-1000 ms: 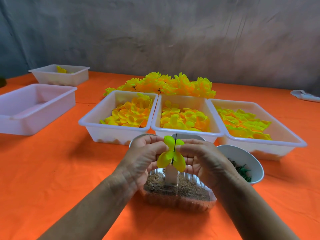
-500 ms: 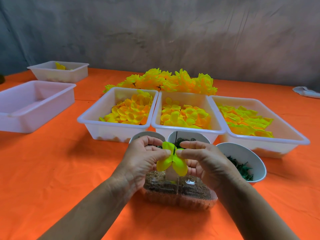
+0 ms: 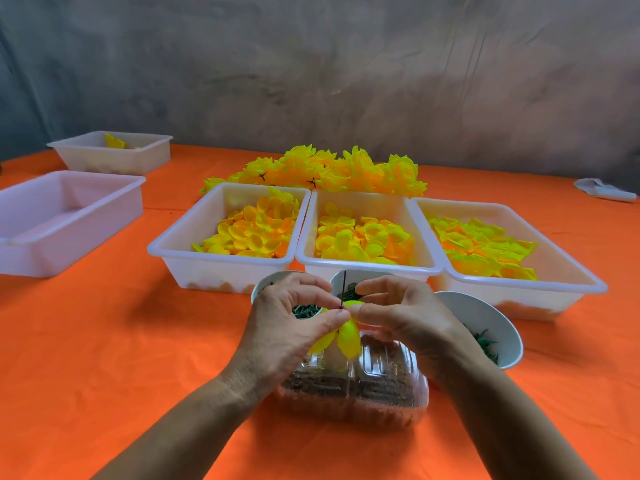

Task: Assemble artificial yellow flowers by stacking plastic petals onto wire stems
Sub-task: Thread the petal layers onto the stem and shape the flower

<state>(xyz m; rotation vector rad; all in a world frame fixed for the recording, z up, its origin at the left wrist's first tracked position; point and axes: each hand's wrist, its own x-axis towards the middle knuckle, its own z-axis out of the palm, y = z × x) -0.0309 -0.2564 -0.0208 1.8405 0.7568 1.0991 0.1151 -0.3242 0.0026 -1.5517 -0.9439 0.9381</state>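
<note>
Head view, down over table (image 3: pixel 86 358)

It looks like a small craft workshop: white trays (image 3: pixel 367 265) of sorted yellow petals (image 3: pixel 252 233) stand on an orange-covered table (image 3: pixel 86 341) before a plain grey wall (image 3: pixel 311 81).

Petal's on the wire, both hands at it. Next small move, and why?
Probably slide the yellow petal piece further down the wire stem. The left hand and right hand both pinch at the petal's centre, a bare length of wire stands above it, and the stem is planted upright in the clear sand-filled container, so seating it frees room for the next layer.
</note>
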